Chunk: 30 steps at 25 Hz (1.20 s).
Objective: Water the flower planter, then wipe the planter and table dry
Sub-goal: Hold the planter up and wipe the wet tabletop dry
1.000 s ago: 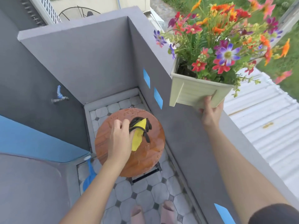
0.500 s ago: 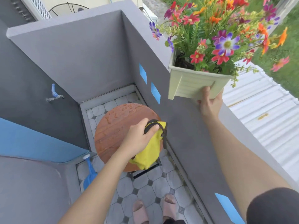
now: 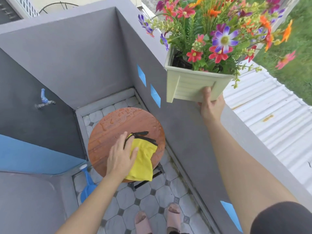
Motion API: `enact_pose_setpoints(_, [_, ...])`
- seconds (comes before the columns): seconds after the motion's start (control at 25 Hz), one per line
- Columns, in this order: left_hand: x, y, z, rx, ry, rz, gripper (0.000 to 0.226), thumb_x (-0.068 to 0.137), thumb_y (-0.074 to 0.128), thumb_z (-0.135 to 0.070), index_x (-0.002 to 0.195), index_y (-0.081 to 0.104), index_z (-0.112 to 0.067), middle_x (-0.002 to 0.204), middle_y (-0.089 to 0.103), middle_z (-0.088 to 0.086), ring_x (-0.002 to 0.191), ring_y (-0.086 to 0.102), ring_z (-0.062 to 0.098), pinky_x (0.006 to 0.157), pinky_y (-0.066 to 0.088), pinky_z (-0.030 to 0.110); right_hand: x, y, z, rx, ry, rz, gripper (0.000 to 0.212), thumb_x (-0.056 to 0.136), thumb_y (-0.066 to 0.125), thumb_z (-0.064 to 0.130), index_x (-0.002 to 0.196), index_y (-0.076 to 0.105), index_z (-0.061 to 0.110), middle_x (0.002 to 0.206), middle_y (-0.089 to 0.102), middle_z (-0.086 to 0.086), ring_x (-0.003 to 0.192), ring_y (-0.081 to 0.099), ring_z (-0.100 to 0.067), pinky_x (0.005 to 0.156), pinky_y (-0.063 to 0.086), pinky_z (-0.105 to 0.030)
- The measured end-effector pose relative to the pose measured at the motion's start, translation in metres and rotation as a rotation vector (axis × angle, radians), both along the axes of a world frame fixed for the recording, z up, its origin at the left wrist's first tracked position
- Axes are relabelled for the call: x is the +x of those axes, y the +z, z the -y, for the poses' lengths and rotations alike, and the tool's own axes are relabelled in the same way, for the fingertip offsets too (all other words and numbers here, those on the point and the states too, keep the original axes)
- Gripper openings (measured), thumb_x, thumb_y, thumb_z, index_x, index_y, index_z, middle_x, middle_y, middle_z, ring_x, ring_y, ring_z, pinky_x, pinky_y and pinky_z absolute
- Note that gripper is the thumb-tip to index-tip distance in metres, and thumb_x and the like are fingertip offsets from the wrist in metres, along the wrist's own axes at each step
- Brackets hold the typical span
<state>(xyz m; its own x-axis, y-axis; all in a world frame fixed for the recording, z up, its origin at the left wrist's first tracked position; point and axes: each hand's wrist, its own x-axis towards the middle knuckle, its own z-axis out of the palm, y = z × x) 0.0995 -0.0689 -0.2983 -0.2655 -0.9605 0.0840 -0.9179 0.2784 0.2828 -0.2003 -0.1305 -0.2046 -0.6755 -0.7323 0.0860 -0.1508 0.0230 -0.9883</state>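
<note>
- Planter: pale green, ribbed, square, filled with mixed red, purple and orange flowers. It is held in the air and tilted, directly above the right hand's fingers, clear of the counter and over the top of the grey parapet wall.
- Right hand: grasping the planter at its lower near corner. The thumb lies up the front face; the remaining fingers are under or behind the base, out of sight.
- Left hand: released, fingers straight and spread, lying flat on top of the cloth.
- Cloth: yellow with black edging, lying beneath and to the right of the left fingers, its near end hanging over the counter rim.
- Counter: round, reddish wood. Water droplets sit on the surface beyond the left fingertips.
- Blue watering can: on the tiled floor, below and left of the left wrist.
- Tap: on the dark wall, well to the left of the left fingers.
- Pink slippers: at the bottom edge, between the two forearms.
</note>
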Motion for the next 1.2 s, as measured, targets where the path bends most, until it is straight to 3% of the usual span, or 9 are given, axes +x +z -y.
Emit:
enact_pose_setpoints(0.12, [0.011, -0.021, -0.013, -0.025, -0.537, 0.144, 0.047, 0.101, 0.021, -0.042, 0.145, 0.029, -0.027, 0.155, 0.022, -0.003, 0.145, 0.007, 0.017, 0.114, 0.016, 0.040, 0.000, 0.000, 0.003, 0.010, -0.006, 0.018, 0.054, 0.071, 0.057, 0.072, 0.094, 0.058, 0.024, 0.079, 0.059, 0.012, 0.085, 0.063, -0.024, 0.071, 0.057, -0.056])
enact_pose_setpoints(0.2, [0.023, -0.036, -0.018, 0.025, -0.635, 0.234, 0.047, 0.102, 0.018, -0.043, 0.148, 0.012, -0.037, 0.158, 0.005, -0.009, 0.145, 0.001, 0.017, 0.113, 0.012, 0.039, 0.000, -0.001, 0.006, 0.015, -0.020, 0.002, 0.060, 0.071, 0.054, 0.065, 0.099, 0.059, 0.012, 0.077, 0.057, 0.010, 0.082, 0.062, -0.022, 0.067, 0.059, -0.050])
enact_pose_setpoints(0.32, [0.020, -0.041, -0.023, 0.059, -0.622, 0.290, 0.046, 0.102, 0.017, -0.043, 0.147, 0.010, -0.041, 0.157, 0.009, -0.012, 0.145, 0.006, 0.020, 0.111, 0.013, 0.042, 0.002, -0.001, 0.007, -0.009, -0.031, 0.029, 0.054, 0.076, 0.055, 0.055, 0.102, 0.058, 0.008, 0.076, 0.055, 0.008, 0.078, 0.060, -0.018, 0.048, 0.054, -0.020])
enact_pose_setpoints(0.4, [0.006, -0.039, -0.021, 0.057, -0.634, 0.284, 0.046, 0.101, 0.019, -0.042, 0.147, 0.017, -0.039, 0.155, 0.019, -0.011, 0.143, 0.011, 0.020, 0.109, 0.016, 0.043, 0.005, 0.002, 0.006, -0.028, -0.030, 0.045, 0.055, 0.073, 0.055, 0.057, 0.101, 0.056, 0.009, 0.076, 0.055, 0.007, 0.072, 0.059, -0.010, 0.044, 0.048, -0.012])
enact_pose_setpoints(0.6, [-0.040, -0.034, -0.014, 0.106, -0.552, 0.181, 0.049, 0.097, 0.026, -0.042, 0.145, 0.026, -0.031, 0.150, 0.032, -0.013, 0.142, 0.020, 0.016, 0.107, 0.030, 0.045, 0.005, -0.001, 0.006, -0.019, -0.037, 0.105, 0.034, 0.084, 0.057, 0.040, 0.097, 0.056, 0.009, 0.072, 0.054, 0.009, 0.060, 0.057, 0.001, 0.045, 0.048, -0.013])
enact_pose_setpoints(0.68, [-0.055, -0.029, -0.003, 0.153, -0.481, 0.183, 0.054, 0.095, 0.027, -0.044, 0.146, 0.022, -0.028, 0.152, 0.026, -0.009, 0.141, 0.018, 0.017, 0.106, 0.038, 0.045, 0.005, -0.002, 0.006, -0.025, -0.044, 0.095, 0.034, 0.083, 0.056, 0.039, 0.097, 0.055, 0.009, 0.073, 0.053, 0.009, 0.061, 0.057, 0.001, 0.045, 0.048, -0.012])
enact_pose_setpoints(0.84, [-0.072, -0.030, 0.027, 0.247, -0.405, 0.198, 0.054, 0.093, 0.009, -0.053, 0.144, -0.008, -0.042, 0.151, -0.020, -0.009, 0.139, -0.023, 0.015, 0.114, -0.004, 0.040, 0.003, -0.003, 0.006, -0.008, -0.056, 0.072, 0.031, 0.087, 0.057, 0.038, 0.097, 0.055, 0.008, 0.072, 0.052, 0.009, 0.060, 0.057, -0.001, 0.045, 0.049, -0.012])
enact_pose_setpoints(0.96, [-0.077, -0.031, 0.042, 0.238, -0.338, 0.194, 0.055, 0.092, 0.009, -0.056, 0.143, -0.006, -0.046, 0.151, -0.019, -0.014, 0.140, -0.021, 0.011, 0.114, -0.006, 0.041, 0.004, -0.001, 0.006, -0.011, -0.062, 0.089, 0.037, 0.080, 0.056, 0.043, 0.098, 0.055, 0.010, 0.075, 0.053, 0.008, 0.070, 0.057, -0.007, 0.046, 0.050, -0.013])
enact_pose_setpoints(1.2, [-0.080, -0.039, 0.068, 0.209, -0.112, 0.144, 0.062, 0.094, 0.017, -0.055, 0.149, 0.000, -0.031, 0.158, -0.002, -0.010, 0.145, -0.005, 0.013, 0.116, -0.001, 0.042, 0.005, -0.001, 0.008, -0.029, -0.067, 0.098, 0.038, 0.078, 0.053, 0.042, 0.097, 0.055, 0.009, 0.077, 0.053, 0.008, 0.080, 0.057, -0.014, 0.047, 0.050, -0.012])
